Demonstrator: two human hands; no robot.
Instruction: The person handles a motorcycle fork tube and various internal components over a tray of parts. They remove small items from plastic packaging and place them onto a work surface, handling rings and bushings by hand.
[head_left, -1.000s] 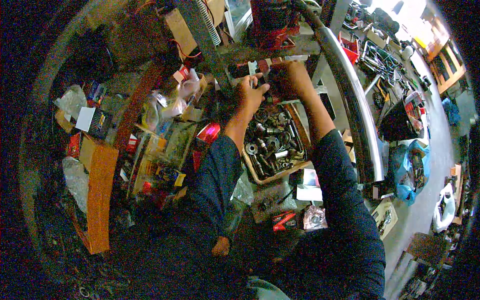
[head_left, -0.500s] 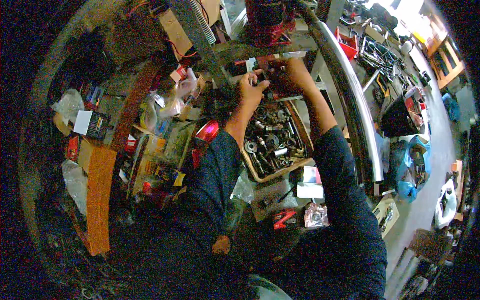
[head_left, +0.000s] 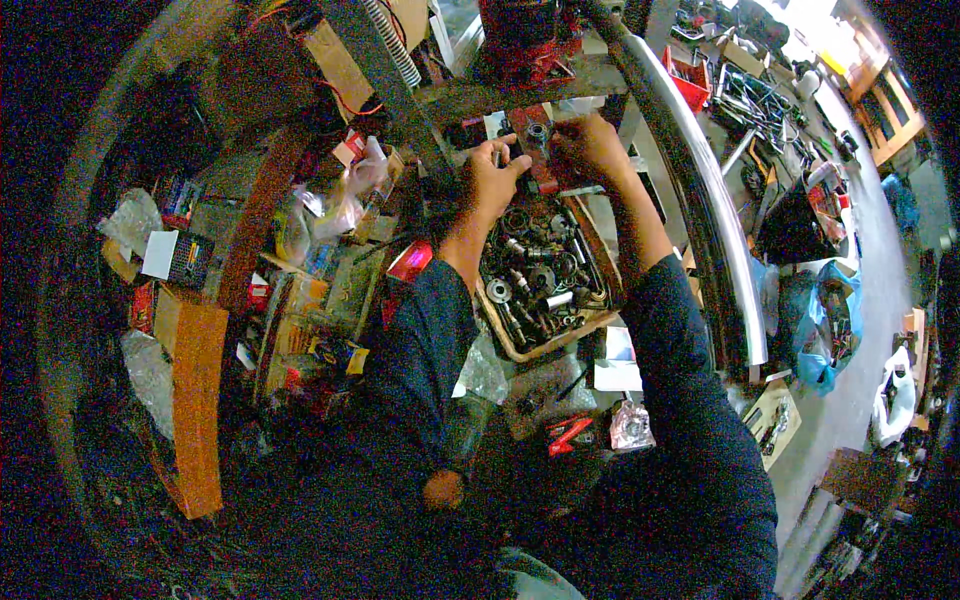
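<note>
My left hand [head_left: 494,178] reaches up beneath a metal frame, its fingers curled in towards the thumb. Anything between those fingertips is too dark and small to make out. Opposite it, my right hand [head_left: 596,152] is closed, its fingertips in shadow at the edge of a red metal part [head_left: 541,172]. On that part, between my hands, sits a round metal ring piece [head_left: 538,132]. Below my hands stands a shallow tray [head_left: 517,352] heaped with greasy metal parts, among them a washer-like disc [head_left: 498,290].
A dark crossbeam [head_left: 520,93] runs just above my hands, with a red jack-like body [head_left: 525,50] over it. A shiny pipe [head_left: 705,190] slants down on the right. Red-handled pliers [head_left: 569,436] and a bagged part [head_left: 631,427] lie nearer me. A blue bag [head_left: 829,325] stands right.
My right hand has shifted slightly, and the round ring piece on the red part now shows between my hands. The left hand keeps nearly the same pose. The whole view has shifted a little.
</note>
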